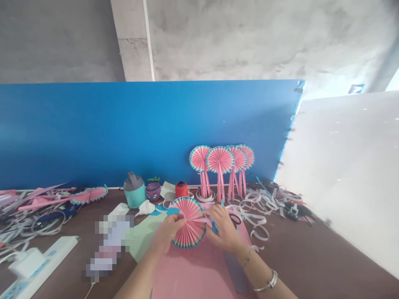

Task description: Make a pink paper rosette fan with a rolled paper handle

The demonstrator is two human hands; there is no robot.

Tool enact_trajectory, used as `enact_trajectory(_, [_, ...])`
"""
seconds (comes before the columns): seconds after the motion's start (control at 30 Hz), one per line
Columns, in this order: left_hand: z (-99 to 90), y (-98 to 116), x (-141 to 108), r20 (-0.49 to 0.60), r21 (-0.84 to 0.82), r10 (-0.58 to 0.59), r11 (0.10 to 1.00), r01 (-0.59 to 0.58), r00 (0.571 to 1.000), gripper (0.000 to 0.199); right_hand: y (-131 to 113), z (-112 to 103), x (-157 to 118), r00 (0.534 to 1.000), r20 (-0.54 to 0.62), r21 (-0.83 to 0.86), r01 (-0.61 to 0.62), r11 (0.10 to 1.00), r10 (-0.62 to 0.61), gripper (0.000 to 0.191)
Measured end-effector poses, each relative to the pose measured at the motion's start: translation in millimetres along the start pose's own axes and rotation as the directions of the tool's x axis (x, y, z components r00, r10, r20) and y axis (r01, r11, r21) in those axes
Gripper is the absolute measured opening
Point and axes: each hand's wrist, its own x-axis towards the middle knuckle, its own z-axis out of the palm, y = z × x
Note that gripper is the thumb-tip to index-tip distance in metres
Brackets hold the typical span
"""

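Observation:
A round pleated paper fan [191, 233], pink with a blue-edged rim, stands spread open just above the pink paper sheets [190, 274]. From the left, my left hand [171, 230] is closed on it, thumb near its centre. My right hand [222, 227] is at the fan's right side, fingers closed around the pink paper strips [202, 219] that run out from the middle. Part of the strips is hidden behind those fingers. Scissors [235, 219] lie partly covered behind my right hand.
Several finished-looking pink fans [220, 160] lean against the blue partition [93, 133]. A teal bottle [135, 193], purple cup [153, 191] and red spool [181, 190] stand behind. Tangled white strips [258, 199] lie right; a power strip [52, 257] lies left.

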Motion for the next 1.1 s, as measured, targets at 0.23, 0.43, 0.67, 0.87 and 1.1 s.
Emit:
enact_trajectory(0.23, [-2.1, -2, 2, -0.002, 0.005, -0.011, 1.0, 0.011, 1.0, 0.026, 2, 3, -2, 1.0, -0.004, 0.009, -0.017, 1.0, 0.017, 0.021])
enact_trajectory(0.43, [-2.2, 1, 0, 0.054, -0.032, -0.015, 0.999, 0.017, 0.998, 0.026, 7, 7, -4, 1.0, 0.022, 0.006, -0.022, 1.0, 0.022, 0.019])
enact_trajectory(0.67, [-3.7, -4, 4, -0.005, -0.005, -0.023, 1.0, 0.023, 1.0, 0.027, 12, 13, -6, 0.999, 0.036, 0.025, -0.03, 0.999, 0.029, 0.025])
enact_trajectory(0.87, [-6.0, -9, 6, 0.0, 0.011, -0.043, 0.999, 0.043, 0.999, 0.027, 8, 9, -1, 0.997, -0.009, -0.127, 0.077, 0.989, -0.079, 0.02])
enact_trajectory(1.1, [-1.1, 1, -1, 0.029, -0.072, -0.077, 0.994, 0.079, 0.997, 0.028, 3, 7, 2, 0.998, 0.022, -0.223, 0.06, 0.973, -0.057, 0.02])
